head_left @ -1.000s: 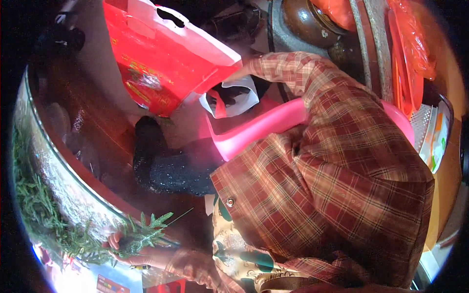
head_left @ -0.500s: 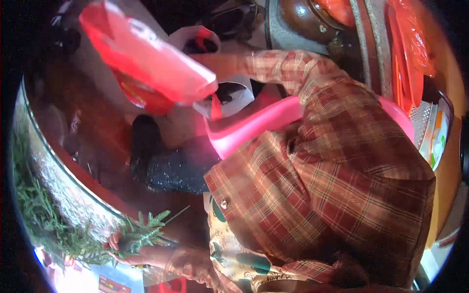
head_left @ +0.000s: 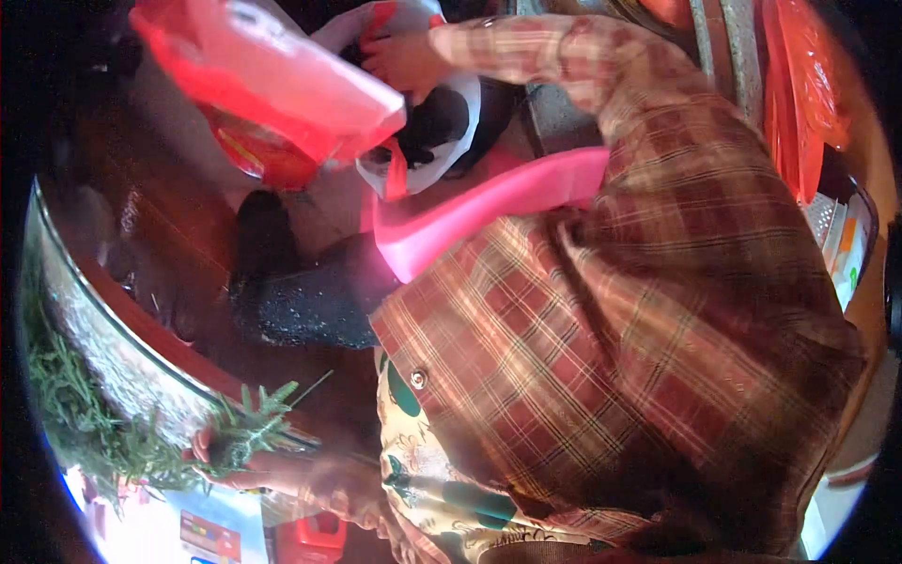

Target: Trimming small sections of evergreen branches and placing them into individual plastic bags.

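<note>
One camera on my head, looking steeply down over my own chest and arms.

It sits so near that my plaid sleeve (head_left: 611, 329) fills the middle and right of the picture, with straight edges bowing toward the dark round rim. My left hand (head_left: 230, 456) shows at the near left by the metal basin (head_left: 113, 348), my right hand (head_left: 404, 58) at the far top by the red bag (head_left: 282, 85). No second view shares this scene.

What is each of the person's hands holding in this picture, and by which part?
The left hand grips a bunch of green sprigs by its stems. The right hand holds a white plastic bag at its top edge, beside a red bag.
</note>
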`<state>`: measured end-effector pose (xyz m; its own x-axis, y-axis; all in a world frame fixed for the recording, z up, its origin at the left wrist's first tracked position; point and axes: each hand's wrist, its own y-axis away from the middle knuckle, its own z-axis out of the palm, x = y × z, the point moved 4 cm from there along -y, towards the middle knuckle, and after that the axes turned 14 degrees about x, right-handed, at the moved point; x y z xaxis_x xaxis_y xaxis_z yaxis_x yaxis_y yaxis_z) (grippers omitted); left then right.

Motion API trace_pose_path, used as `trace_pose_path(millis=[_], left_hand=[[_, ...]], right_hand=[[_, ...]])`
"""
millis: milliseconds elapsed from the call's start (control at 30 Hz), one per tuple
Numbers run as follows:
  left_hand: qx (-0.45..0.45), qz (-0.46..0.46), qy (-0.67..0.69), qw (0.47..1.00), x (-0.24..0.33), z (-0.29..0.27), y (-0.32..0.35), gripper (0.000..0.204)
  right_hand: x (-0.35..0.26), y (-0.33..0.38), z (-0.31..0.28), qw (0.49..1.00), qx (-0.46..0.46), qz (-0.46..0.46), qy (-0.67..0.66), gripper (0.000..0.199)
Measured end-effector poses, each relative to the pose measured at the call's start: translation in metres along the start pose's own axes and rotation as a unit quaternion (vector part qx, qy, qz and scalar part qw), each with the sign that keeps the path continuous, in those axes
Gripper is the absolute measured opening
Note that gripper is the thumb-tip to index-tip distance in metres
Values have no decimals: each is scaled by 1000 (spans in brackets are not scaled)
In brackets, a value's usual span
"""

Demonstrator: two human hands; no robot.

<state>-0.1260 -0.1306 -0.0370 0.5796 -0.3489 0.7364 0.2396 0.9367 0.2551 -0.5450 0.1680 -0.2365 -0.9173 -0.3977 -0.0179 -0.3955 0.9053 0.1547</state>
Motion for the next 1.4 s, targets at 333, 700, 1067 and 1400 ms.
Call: trace_pose_path(millis=[333, 700, 1067, 1400], left_hand=[[68, 45, -28, 996, 19, -30, 8, 32], [41, 14, 33, 998, 37, -28, 14, 30], [9, -37, 58, 998, 37, -22, 16, 28], [11, -29, 17, 999, 32, -16, 23, 24]], right_hand=[[-17, 90, -83, 993, -18, 84, -81, 55], [-23, 43, 89, 366, 96, 129, -917, 40], [-13, 31, 110, 238, 186, 242, -922, 41], [-20, 17, 111, 71, 150, 180, -970, 45]])
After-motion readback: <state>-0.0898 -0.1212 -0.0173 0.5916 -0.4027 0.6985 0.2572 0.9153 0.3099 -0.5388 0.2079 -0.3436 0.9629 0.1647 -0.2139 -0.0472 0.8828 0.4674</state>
